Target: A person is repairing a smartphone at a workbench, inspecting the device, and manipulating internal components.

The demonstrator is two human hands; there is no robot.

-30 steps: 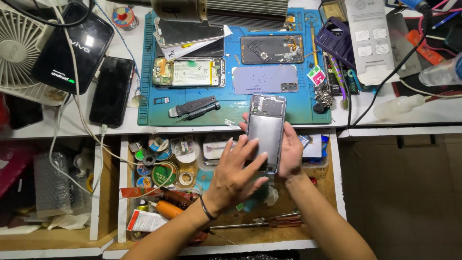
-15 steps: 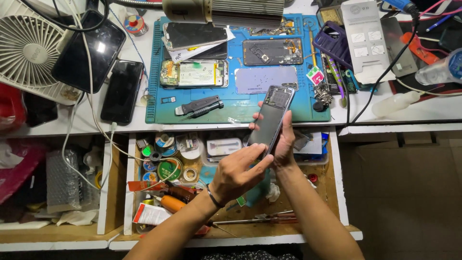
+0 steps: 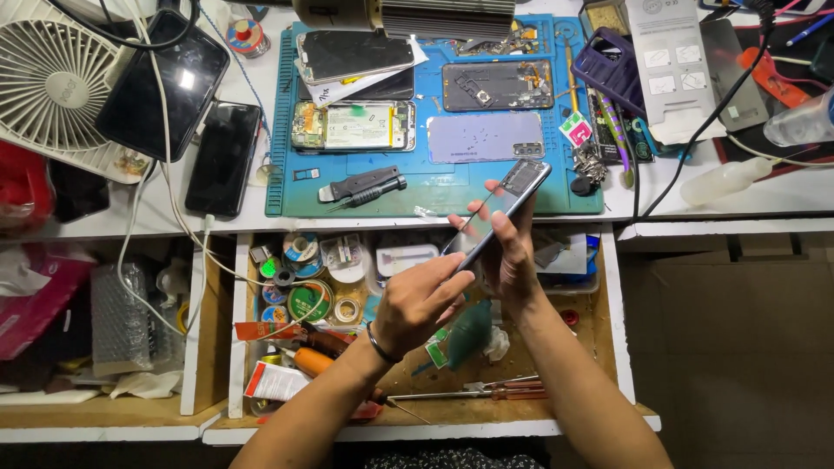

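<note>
A person's right hand (image 3: 512,252) holds a dark phone (image 3: 504,213) tilted on edge above an open drawer (image 3: 417,408) of tape rolls and tools, while the left hand (image 3: 421,300) pinches its lower end. Beyond, opened phones lie on a blue mat (image 3: 434,187) on the counter (image 3: 695,213), beside a white fan (image 3: 48,87).

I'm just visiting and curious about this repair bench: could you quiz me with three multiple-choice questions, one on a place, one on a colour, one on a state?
1. Where is the white fan?
A. far left of the bench
B. inside the drawer
C. on the mat

2. What colour is the work mat?
A. red
B. blue
C. yellow

3. How is the phone held?
A. flat on the mat
B. tilted, above the open drawer
C. inside a purple case

Answers: 1 A, it sits at the left edge. 2 B, the mat's bare surface shows blue. 3 B, the right hand grips it slanted while the left hand touches its lower end.
</note>
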